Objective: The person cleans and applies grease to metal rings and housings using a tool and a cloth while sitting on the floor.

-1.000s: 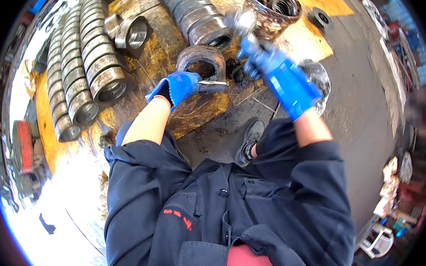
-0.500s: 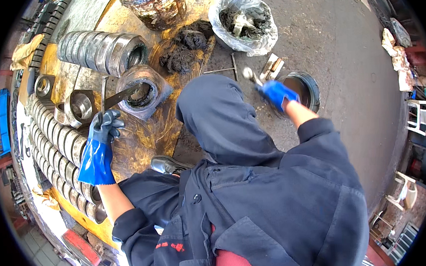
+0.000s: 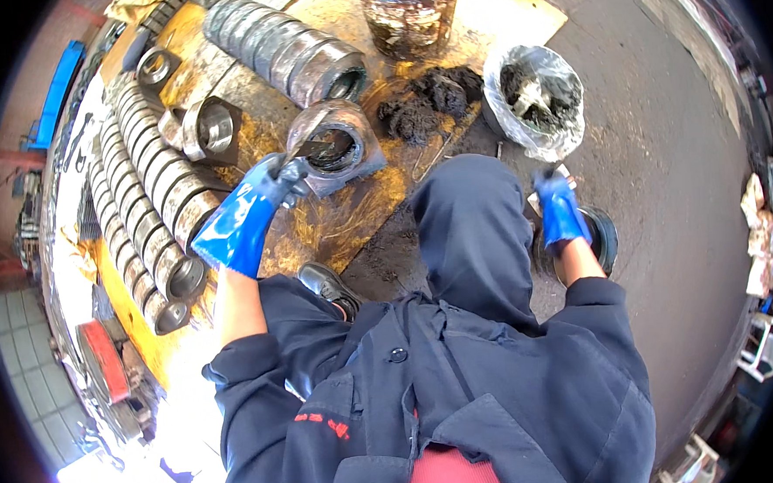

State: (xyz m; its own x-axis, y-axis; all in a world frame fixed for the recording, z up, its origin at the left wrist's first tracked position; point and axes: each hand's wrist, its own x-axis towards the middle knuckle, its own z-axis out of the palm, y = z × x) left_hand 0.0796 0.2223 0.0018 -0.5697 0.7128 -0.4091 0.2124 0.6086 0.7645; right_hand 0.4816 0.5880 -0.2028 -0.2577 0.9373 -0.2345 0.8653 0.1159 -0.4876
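My left hand (image 3: 280,181), in a blue rubber glove with a dark, soiled palm, is closed on a flat metal bar (image 3: 314,149). The bar reaches into the bore of a thick metal block (image 3: 348,179), which has dark grease inside. This block lies on its side on the stained board, just beyond my left fingers. My right hand (image 3: 560,208), gloved in the same blue, hangs over the floor to the right of my knee. Motion smears its fingers, so whether it holds anything cannot be made out. Close by it sits a round metal tin (image 3: 608,240).
Rows of metal rings (image 3: 161,196) line the board's left side, with another stack (image 3: 285,50) farther back. Black grease lumps (image 3: 431,99) lie beyond the block. A grease-smeared bucket (image 3: 406,22) and a plastic-lined bin (image 3: 564,132) of black grease stand behind.
The view has swung, shifting the scene rightward. My left hand is closer to the block, with less of the bar showing. The round-headed metal tool in my right hand is no longer visible.
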